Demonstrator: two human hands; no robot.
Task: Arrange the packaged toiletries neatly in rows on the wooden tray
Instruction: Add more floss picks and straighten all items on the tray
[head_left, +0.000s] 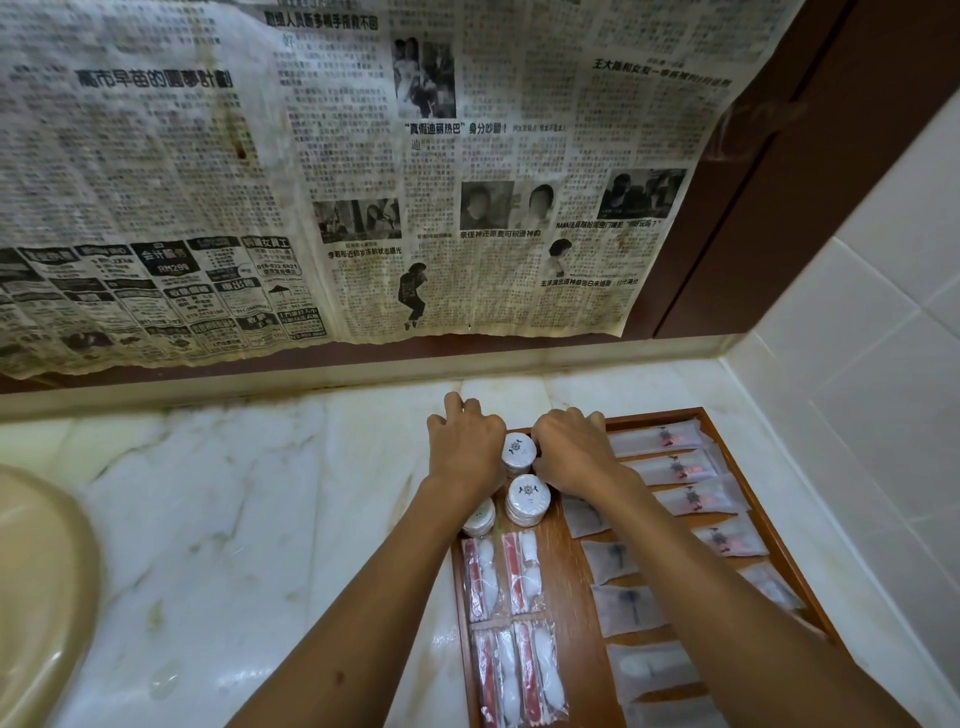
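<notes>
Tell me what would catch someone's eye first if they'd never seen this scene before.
Probably the big yellowed newspaper covering the wall above the counter. Next, the two hands, left hand and right hand, at the far end of the wooden tray beside a round white packet. Rows of sealed packets fill the tray.

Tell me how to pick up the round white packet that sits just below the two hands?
Probably take the round white packet by its curved edge, thumb on one side and fingers on the other, coming straight down from above. It lies flat on the wooden tray with its printed face up, so only the rim gives a hold. Another round packet sits just behind, and the right hand is close.
</notes>
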